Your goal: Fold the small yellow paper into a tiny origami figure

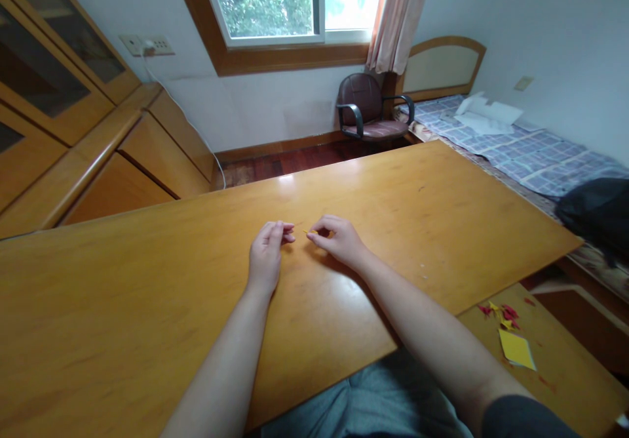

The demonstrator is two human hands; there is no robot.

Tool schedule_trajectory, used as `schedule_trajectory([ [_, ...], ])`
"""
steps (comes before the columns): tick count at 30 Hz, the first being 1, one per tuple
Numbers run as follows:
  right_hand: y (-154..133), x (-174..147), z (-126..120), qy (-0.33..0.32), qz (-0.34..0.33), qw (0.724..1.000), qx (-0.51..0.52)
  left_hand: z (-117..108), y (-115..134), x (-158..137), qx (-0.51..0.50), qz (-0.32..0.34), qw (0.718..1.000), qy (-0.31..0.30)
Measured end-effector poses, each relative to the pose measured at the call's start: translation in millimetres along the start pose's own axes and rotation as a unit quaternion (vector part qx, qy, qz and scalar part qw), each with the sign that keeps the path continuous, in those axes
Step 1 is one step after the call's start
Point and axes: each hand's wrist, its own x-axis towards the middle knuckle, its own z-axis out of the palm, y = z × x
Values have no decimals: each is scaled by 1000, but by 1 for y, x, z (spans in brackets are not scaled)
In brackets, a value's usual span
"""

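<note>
Above the middle of the wooden table, my right hand (337,237) pinches a small yellow folded paper piece (310,231) between thumb and fingertips. Most of the piece is hidden by the fingers, so its full shape cannot be made out. Just to the left, my left hand (266,256) is held with its fingers loosely bent and partly apart, and nothing shows in it. A small gap separates its fingertips from the yellow piece. Both hands are close to the tabletop (162,307).
On a lower surface at the right lie several red and yellow folded paper pieces (508,313) and a stack of yellow square paper (517,349). Beyond the table are an armchair (366,107), a bed (531,146) with a black bag (597,215), and a cabinet (73,156).
</note>
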Motion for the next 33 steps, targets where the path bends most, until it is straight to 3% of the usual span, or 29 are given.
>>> schedule_trajectory([
  [8,-1,0,0,-7,-4,1000,-2,3,9,-2,100,57,989,-88],
  [16,-2,-1,1,-21,-10,1000,2,2,10,-2,132,70,985,-90],
  [26,-3,-2,1,-39,-24,999,-25,2,10,-1,120,34,988,-95],
  [33,-5,-1,0,-35,0,999,5,0,19,-5,188,171,964,-80],
])
